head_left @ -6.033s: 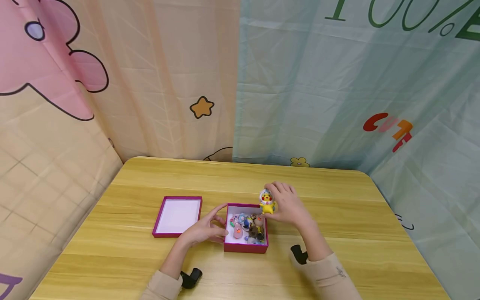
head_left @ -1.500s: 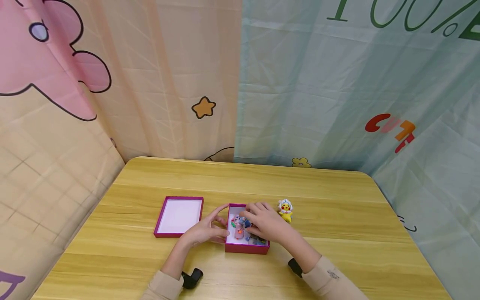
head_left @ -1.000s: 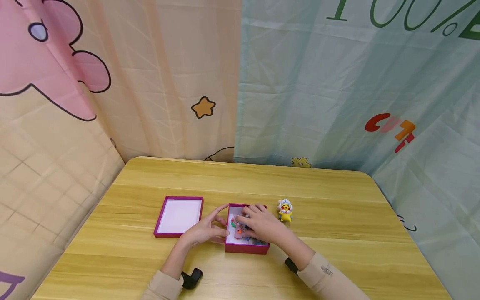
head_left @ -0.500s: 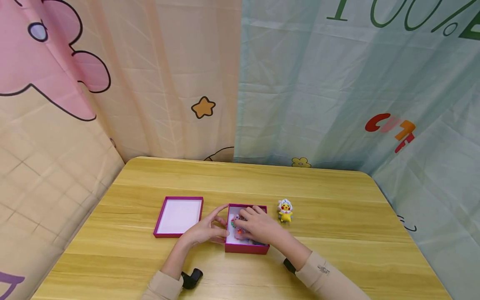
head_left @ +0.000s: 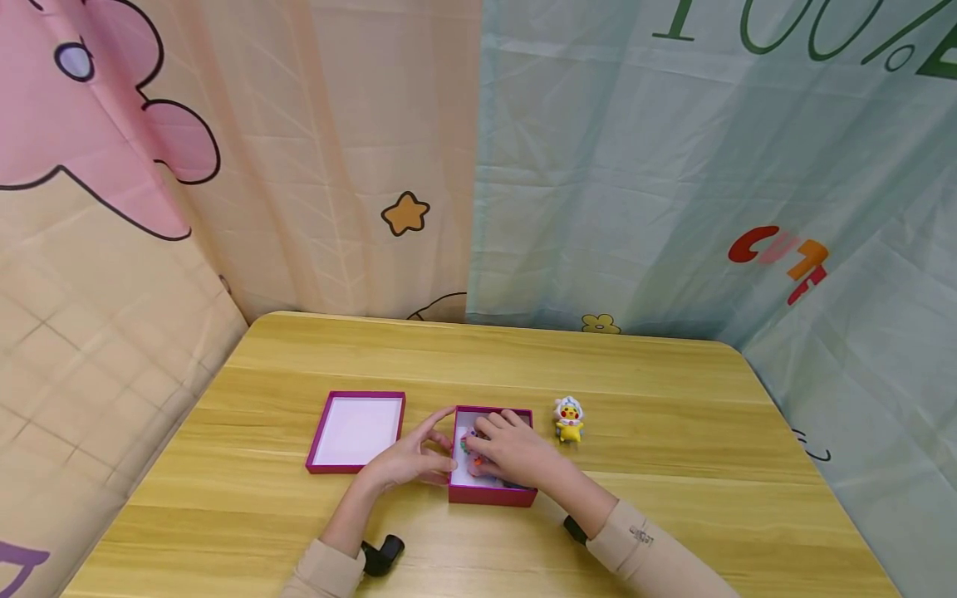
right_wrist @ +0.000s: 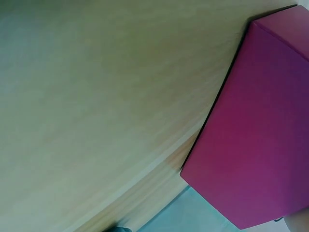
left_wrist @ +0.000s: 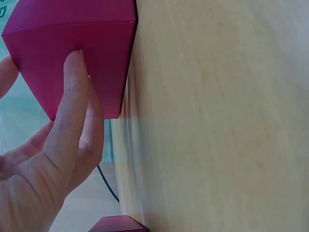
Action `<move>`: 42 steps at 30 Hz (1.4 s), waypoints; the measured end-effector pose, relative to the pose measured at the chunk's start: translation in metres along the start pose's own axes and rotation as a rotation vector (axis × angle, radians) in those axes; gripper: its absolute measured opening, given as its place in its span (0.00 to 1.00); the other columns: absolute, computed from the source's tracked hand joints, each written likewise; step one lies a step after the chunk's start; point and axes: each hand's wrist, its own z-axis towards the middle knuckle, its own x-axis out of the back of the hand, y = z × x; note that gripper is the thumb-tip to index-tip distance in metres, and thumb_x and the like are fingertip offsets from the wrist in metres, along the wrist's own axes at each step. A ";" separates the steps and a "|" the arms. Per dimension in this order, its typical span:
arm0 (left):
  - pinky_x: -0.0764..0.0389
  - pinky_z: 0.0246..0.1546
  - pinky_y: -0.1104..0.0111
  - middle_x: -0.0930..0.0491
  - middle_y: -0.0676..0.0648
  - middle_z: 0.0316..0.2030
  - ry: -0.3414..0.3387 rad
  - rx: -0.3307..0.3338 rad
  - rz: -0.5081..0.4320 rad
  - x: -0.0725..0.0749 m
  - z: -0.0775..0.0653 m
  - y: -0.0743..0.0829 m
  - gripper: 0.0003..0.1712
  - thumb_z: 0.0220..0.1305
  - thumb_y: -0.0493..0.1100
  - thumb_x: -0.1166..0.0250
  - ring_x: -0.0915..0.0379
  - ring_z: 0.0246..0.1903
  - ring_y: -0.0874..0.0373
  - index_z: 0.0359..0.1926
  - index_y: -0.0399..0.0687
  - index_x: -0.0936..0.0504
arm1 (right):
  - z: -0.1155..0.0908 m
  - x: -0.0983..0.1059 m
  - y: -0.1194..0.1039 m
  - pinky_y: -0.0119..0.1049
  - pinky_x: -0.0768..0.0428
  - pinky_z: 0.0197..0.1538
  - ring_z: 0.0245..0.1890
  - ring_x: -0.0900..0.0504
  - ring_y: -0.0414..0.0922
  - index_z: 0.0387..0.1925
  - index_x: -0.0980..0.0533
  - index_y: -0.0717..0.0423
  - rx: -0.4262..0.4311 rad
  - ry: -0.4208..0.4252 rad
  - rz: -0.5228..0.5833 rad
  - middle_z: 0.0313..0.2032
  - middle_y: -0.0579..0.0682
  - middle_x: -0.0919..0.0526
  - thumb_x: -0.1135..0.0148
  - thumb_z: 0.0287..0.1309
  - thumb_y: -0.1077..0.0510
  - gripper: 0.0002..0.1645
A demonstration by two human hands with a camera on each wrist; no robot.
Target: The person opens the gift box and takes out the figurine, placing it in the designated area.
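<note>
A magenta box (head_left: 492, 496) with a white inside stands on the table, its small toy figurines mostly hidden under my right hand. My left hand (head_left: 407, 459) rests against the box's left side; in the left wrist view, extended fingers (left_wrist: 72, 92) touch the outer wall. My right hand (head_left: 516, 453) reaches down into the box, and its fingertips are out of sight among the figurines. A pink figurine (head_left: 475, 470) shows just left of that hand. Right of the box, a yellow figurine (head_left: 570, 422) with a white hood stands upright on the table.
The box's lid (head_left: 355, 432), magenta-rimmed and white inside, lies upturned left of the left hand. A wooden table (head_left: 673, 465) carries everything. Printed curtains (head_left: 598, 166) hang behind it. Black wrist cameras (head_left: 383, 555) sit below both wrists.
The yellow figurine, held by my right hand at first, now stands on the table. That hand has moved left into the box and shifted slightly further left there. The left hand stays put.
</note>
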 end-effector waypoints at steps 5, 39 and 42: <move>0.19 0.41 0.54 0.39 0.35 0.48 -0.001 0.002 -0.006 0.000 -0.001 0.000 0.47 0.56 0.35 0.36 0.24 0.36 0.51 0.70 0.52 0.53 | 0.000 0.001 0.000 0.40 0.29 0.54 0.46 0.30 0.44 0.48 0.26 0.41 0.001 -0.005 0.002 0.43 0.46 0.27 0.47 0.58 0.38 0.20; 0.19 0.39 0.55 0.38 0.34 0.48 0.006 0.003 0.014 0.000 0.000 -0.001 0.48 0.55 0.35 0.35 0.23 0.36 0.48 0.70 0.51 0.54 | -0.024 0.034 0.035 0.43 0.28 0.50 0.40 0.31 0.45 0.40 0.29 0.44 -0.165 0.138 0.031 0.38 0.44 0.31 0.42 0.58 0.47 0.11; 0.19 0.39 0.55 0.38 0.34 0.48 0.004 0.000 0.016 0.000 0.000 -0.001 0.48 0.55 0.35 0.35 0.23 0.36 0.48 0.70 0.52 0.54 | -0.030 0.036 0.042 0.43 0.29 0.48 0.40 0.32 0.45 0.40 0.29 0.45 -0.187 0.165 0.029 0.38 0.45 0.31 0.39 0.56 0.49 0.12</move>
